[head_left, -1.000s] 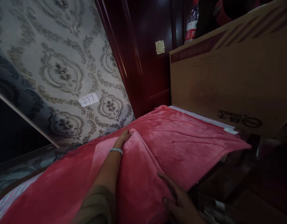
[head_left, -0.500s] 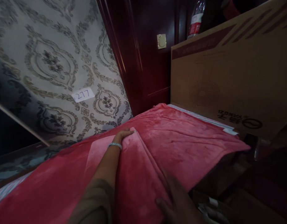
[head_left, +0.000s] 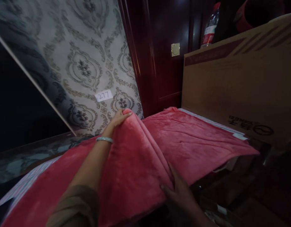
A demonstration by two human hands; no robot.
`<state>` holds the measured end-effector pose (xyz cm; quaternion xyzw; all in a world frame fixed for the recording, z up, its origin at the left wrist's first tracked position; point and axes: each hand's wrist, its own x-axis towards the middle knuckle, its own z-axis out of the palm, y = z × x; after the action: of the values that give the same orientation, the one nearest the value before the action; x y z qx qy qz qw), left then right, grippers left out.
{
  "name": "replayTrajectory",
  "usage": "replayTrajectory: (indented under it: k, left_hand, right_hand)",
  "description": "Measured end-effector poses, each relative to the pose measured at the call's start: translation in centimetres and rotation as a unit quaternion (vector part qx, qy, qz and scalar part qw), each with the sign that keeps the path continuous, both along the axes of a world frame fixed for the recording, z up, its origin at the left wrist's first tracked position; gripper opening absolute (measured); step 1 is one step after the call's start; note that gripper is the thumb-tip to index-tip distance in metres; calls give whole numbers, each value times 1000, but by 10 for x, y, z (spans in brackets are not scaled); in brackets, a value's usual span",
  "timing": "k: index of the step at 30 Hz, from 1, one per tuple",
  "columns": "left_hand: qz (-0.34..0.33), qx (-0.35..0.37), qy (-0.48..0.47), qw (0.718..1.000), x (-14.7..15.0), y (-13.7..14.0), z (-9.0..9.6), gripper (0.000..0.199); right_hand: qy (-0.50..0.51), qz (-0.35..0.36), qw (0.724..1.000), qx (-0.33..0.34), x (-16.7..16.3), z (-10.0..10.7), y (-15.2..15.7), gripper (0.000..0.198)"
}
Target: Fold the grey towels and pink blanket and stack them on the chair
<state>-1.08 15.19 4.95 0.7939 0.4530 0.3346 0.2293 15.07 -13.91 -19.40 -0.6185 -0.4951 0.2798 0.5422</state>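
Observation:
A red-pink plush blanket [head_left: 190, 142] lies spread over a striped cloth [head_left: 38, 175]. My left hand [head_left: 119, 119], with a pale bangle [head_left: 104, 139] on its wrist, grips the far end of a fold and holds it raised off the surface. My right hand [head_left: 179, 189] pinches the near end of the same folded edge, thumb on one side and fingers on the other. Between both hands the fold runs as a slanting ridge. Part of the right fingers is hidden behind the cloth.
A large cardboard box [head_left: 230, 82] stands at the back right, with a plastic bottle [head_left: 210, 28] by its top edge. Behind are a dark red wooden panel [head_left: 159, 72] and patterned wallpaper [head_left: 88, 53] bearing a paper marked 277 [head_left: 104, 95]. A dark screen-like panel [head_left: 22, 101] is at left.
My left hand has lifted the folded edge of the blanket upward and slightly left. My right hand now clearly grips its near end. The camera view has shifted left.

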Motion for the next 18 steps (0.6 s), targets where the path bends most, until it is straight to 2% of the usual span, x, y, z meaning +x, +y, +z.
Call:
replayTrajectory:
  k: [2, 4, 6, 9, 11, 14, 16, 18]
  left_hand:
    - [-15, 55, -19, 998, -22, -23, 30, 40]
    - [-5, 118, -34, 992, -48, -48, 57, 41]
    - [36, 166, -55, 984, -76, -72, 80, 41]
    - [90, 204, -80, 972, -118, -112, 104, 43]
    - [110, 214, -88, 967, -141, -140, 112, 44]
    - [136, 193, -106, 966, -166, -177, 111, 37]
    - [156, 169, -114, 966, -179, -194, 106, 32]
    - [174, 138, -127, 967, -190, -201, 98, 32]
  right_hand:
    - [3, 5, 1000, 12, -2, 10, -2, 80]
    - [-9, 29, 999, 43, 4, 29, -3, 69]
    - [-37, 47, 994, 91, 17, 59, -4, 62]
    - [-83, 31, 983, 161, 45, 120, -2, 54]
    - [-98, 31, 974, 203, 60, 164, 1, 49]
    - [-100, 39, 965, 238, 77, 218, 11, 49]
    - [-86, 53, 968, 231, 84, 243, 23, 51]
    - [-64, 89, 971, 210, 90, 258, 39, 53]
